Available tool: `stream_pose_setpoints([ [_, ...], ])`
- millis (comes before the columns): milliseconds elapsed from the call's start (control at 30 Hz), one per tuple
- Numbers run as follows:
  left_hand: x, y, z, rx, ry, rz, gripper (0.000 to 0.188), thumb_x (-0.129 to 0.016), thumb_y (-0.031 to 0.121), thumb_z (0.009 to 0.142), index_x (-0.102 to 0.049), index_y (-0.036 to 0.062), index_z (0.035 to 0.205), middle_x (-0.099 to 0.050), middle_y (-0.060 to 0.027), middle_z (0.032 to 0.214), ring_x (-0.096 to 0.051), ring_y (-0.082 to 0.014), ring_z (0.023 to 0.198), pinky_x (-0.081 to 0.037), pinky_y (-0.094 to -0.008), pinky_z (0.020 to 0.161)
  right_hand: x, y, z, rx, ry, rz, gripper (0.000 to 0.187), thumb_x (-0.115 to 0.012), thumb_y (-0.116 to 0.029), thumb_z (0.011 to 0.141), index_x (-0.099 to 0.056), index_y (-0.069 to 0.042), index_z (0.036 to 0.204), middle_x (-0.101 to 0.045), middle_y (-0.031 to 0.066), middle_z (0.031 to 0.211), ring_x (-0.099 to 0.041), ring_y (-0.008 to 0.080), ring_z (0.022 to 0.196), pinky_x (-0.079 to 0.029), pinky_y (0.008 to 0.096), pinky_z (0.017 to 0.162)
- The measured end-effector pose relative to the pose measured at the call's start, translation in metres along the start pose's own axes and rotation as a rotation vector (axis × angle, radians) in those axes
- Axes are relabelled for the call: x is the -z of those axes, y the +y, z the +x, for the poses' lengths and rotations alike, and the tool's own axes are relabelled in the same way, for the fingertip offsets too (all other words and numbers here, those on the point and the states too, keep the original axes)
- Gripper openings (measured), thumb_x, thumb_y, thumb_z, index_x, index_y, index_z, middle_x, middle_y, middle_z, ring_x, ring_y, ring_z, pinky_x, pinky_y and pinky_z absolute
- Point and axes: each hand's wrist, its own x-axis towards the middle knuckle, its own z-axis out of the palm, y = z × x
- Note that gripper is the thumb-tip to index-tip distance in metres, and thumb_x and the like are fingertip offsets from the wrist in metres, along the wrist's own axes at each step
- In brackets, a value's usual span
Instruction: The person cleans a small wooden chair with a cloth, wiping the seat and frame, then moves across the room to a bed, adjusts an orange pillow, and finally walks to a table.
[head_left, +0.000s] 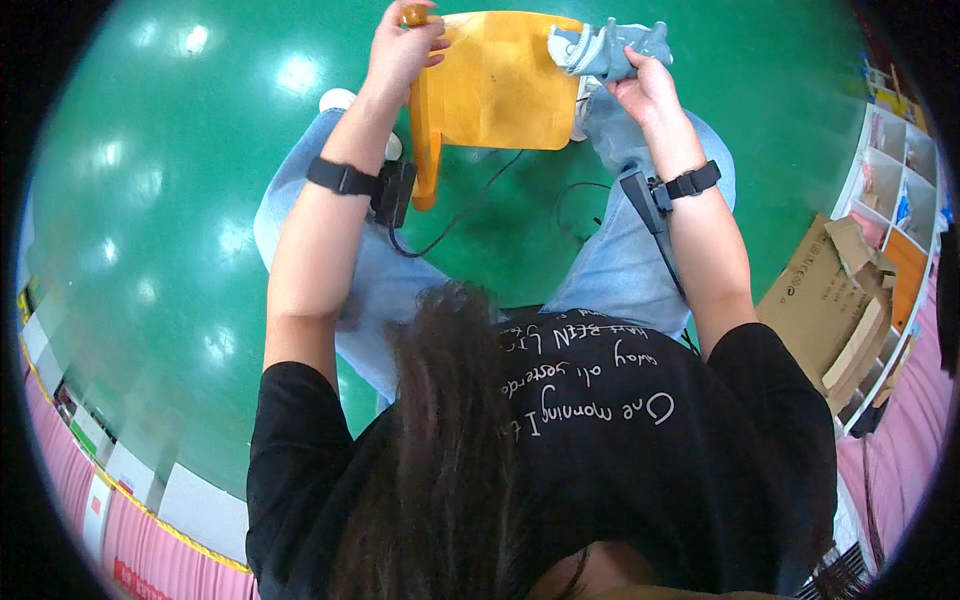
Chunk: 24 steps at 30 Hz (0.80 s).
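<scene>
In front of my knees stands a small yellow wooden chair (pixel 505 90), with a smooth flat panel and a post running down its left side. My left hand (pixel 402 52) is closed around the chair's left post at the far corner, where a rounded orange-brown end pokes out by the thumb. A bunched light blue-grey cloth (pixel 625 50) is gripped in my right hand (pixel 645 88). Part of that cloth lies against the panel's far right corner, thumb on top. The undersides of the cloth and of the chair are hidden.
Black cables (pixel 465 205) run between my legs near straps on both forearms. A flattened cardboard box (pixel 815 300) leans at the right, before a white cubby shelf (pixel 900 160). Pink curtain (pixel 190 530) hangs at lower left, above the green floor (pixel 190 180).
</scene>
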Motion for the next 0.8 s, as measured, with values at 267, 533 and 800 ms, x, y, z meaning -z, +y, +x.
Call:
stream_pose_setpoints([
  [267,-0.004,-0.003,-0.044,-0.463,-0.241,0.548,0.022,-0.054,0.005,0.084,-0.047,0.0086,0.105,-0.057,-0.0037,0.095,-0.057,-0.0142,0.089,-0.045,-0.025,0.076,0.005,0.004,0.011,0.03,0.066,0.153,0.028,-0.038,-0.01,0.089,-0.04,-0.005,0.117,-0.047,0.0125,0.117,-0.047,0.0268,0.108,-0.039,0.0481,0.089],
  [533,-0.013,-0.012,-0.089,-0.489,-0.702,0.952,0.048,-0.057,-0.004,0.064,-0.047,0.0087,0.109,-0.051,-0.0121,0.104,-0.049,-0.0288,0.103,-0.039,-0.0355,0.088,0.018,0.012,0.035,0.573,0.311,-0.426,0.036,-0.054,-0.017,0.084,-0.047,0.008,0.11,-0.057,0.0137,0.102,-0.055,0.0205,0.091,-0.042,0.0336,0.082],
  [800,-0.019,-0.024,-0.098,-0.628,-0.802,1.02,0.054,-0.06,-0.001,0.061,-0.046,0.0136,0.112,-0.05,-0.0131,0.099,-0.048,-0.034,0.093,-0.041,-0.0392,0.079,-0.001,0.065,0.005,0.673,0.182,-1.0,0.042,-0.05,-0.016,0.083,-0.036,-0.007,0.122,-0.057,0.0182,0.104,-0.053,0.0322,0.101,-0.041,0.0373,0.083],
])
